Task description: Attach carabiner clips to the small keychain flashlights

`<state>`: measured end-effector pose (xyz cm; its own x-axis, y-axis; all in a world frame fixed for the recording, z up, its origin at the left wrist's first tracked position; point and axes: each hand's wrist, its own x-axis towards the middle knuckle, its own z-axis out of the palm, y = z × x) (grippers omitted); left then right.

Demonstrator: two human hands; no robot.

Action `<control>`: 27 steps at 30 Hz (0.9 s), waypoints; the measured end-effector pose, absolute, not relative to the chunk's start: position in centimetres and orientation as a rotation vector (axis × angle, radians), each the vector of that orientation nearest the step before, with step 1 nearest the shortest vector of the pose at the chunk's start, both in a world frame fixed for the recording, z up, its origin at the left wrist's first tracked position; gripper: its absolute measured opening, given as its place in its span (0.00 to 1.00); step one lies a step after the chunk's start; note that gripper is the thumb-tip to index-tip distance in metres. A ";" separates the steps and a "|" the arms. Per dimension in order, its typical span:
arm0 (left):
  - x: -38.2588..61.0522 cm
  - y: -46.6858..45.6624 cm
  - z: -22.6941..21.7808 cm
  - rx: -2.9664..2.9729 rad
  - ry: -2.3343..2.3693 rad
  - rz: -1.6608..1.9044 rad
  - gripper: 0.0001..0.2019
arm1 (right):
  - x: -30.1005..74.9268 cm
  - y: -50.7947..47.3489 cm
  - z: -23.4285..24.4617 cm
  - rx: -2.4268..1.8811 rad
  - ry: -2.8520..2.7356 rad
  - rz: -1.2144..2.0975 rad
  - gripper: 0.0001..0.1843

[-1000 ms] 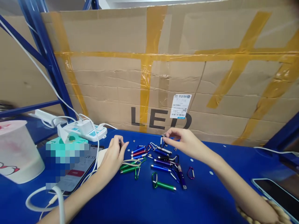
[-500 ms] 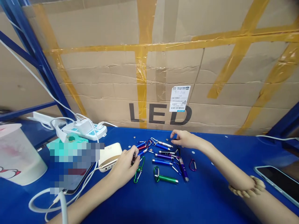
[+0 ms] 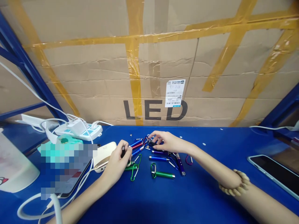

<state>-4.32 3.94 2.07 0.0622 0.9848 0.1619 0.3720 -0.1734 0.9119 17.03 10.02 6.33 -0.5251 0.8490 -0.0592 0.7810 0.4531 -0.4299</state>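
Wrapped around a small black cylinder (image 3: 123, 151), my left hand (image 3: 118, 161) is closed in front of the white power bank. My right hand (image 3: 169, 142) reaches in over the pile with curled fingers, closed on a small black piece (image 3: 152, 143) whose full shape is hidden. Between and below the hands lie small metal flashlights with carabiner clips: a red one (image 3: 137, 146), a blue one (image 3: 159, 158), a purple one (image 3: 180, 165) and a green one (image 3: 165, 175). A green carabiner (image 3: 135, 172) lies below my left hand. My right hand covers several flashlights.
The white power bank (image 3: 108, 151), a phone with cables (image 3: 74, 183), a power strip (image 3: 93, 132) and a white tub (image 3: 16, 165) stand left. Another phone (image 3: 277, 174) lies right. A large taped cardboard box (image 3: 98, 87) rises behind the blue table (image 3: 187, 202).
My right hand has moved left, from the far side of the pile to over it. My left hand has tilted upward with the black cylinder. The view has shifted slightly.
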 end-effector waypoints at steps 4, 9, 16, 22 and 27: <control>-4.3 3.9 2.2 1.671 1.403 1.071 0.12 | 17.9 9.6 7.5 -1.721 -2.582 0.385 0.19; -4.2 3.8 2.2 1.672 1.416 1.076 0.12 | 18.0 9.2 8.0 -1.940 -2.655 0.307 0.15; -4.6 4.8 2.7 1.400 1.345 1.302 0.11 | 18.2 9.9 8.0 -1.939 -2.764 0.375 0.11; -5.1 4.8 4.0 1.043 1.184 1.218 0.09 | 19.0 10.2 8.0 -1.925 -2.792 0.543 0.15; -4.9 4.3 4.5 0.832 0.926 1.234 0.04 | 19.1 10.3 7.7 -1.835 -2.758 0.614 0.21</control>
<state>-4.90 4.30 4.49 0.0850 0.9885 -0.1247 -0.3961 0.1484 0.9062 19.09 10.29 7.75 -0.3888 0.8391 -0.3804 0.9213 0.3489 -0.1718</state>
